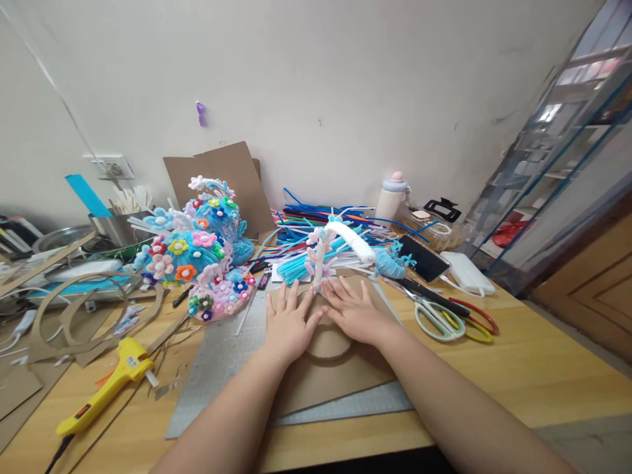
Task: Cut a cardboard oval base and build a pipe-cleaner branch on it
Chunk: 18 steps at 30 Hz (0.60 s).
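Observation:
My left hand [291, 322] lies flat with fingers spread, pressing on a round cardboard disc [330, 342]. From the other side my right hand [358, 313] rests flat on the same disc, its fingers apart too. Under the disc is a larger cardboard sheet [316, 388], which lies on a grey cutting mat [207, 382]. Just beyond my fingertips stands a white curved stem [353, 242] with small fuzzy flowers along it. Its foot is partly hidden by my fingers, so I cannot tell how it is fixed.
A yellow glue gun [108, 385] lies at the left, near cardboard rings [47, 322]. Fuzzy flower ornaments [185, 253] stand at the back left. Pipe cleaners [296, 230] are heaped behind. Scissors [439, 320], a phone [423, 258] and a bottle [392, 197] are at the right.

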{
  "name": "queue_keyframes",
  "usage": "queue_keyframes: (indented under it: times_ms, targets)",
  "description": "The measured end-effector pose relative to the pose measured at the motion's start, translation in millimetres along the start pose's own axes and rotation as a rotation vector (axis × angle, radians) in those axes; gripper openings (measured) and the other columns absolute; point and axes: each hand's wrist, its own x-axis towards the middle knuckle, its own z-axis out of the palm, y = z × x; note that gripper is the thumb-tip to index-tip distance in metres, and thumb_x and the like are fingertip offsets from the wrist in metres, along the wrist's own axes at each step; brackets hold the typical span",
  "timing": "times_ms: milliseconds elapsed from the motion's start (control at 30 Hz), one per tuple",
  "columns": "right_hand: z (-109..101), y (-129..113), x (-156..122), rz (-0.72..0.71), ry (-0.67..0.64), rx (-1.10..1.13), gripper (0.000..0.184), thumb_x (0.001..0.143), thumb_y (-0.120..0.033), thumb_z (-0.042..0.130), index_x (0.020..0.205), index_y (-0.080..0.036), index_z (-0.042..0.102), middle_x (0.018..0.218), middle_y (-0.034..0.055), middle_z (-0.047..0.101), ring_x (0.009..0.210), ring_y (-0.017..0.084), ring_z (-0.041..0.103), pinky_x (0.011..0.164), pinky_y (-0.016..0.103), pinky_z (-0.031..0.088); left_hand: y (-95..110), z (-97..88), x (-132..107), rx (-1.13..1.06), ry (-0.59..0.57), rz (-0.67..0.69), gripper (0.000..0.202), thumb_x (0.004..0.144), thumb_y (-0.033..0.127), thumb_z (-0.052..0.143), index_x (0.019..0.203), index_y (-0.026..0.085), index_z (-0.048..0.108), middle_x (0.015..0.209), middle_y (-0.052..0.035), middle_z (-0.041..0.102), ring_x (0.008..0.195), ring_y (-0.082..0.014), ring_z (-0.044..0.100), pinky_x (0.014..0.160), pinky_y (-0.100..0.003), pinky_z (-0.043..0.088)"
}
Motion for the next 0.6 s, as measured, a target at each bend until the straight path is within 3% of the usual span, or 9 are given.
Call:
queue_keyframes:
  times_ms: [200,600]
  targets:
    - [-5.0,-2.2,-2.8,-0.015,-0.015,-0.005,0.071,0.087,-0.067,0.004,0.147,-0.031,0.014,0.156,0.0019,0.005,0.142,0.026,-0.003,0.104,0.065,-0.011,-1.2,4.0,0.4,0.038,0.060,0.028,0.049,0.094,0.055,0.019,0.140,0.044,0.031,0.154,0.0009,0.021,0.142,-0.0282,0.008,0.110,-0.061,0.002]
    - [-6.5,-5.8,-4.0,0.003,-0.023,0.030,0.076,0.085,-0.071,0.006,0.148,-0.029,0.014,0.155,0.0043,0.008,0.142,0.026,-0.001,0.105,0.064,-0.010,-1.2,5.1,1.9,0.053,0.056,0.049,0.047,0.094,0.052,0.021,0.138,0.041,0.037,0.153,-0.0006,0.025,0.142,-0.0297,0.012,0.108,-0.063,0.006]
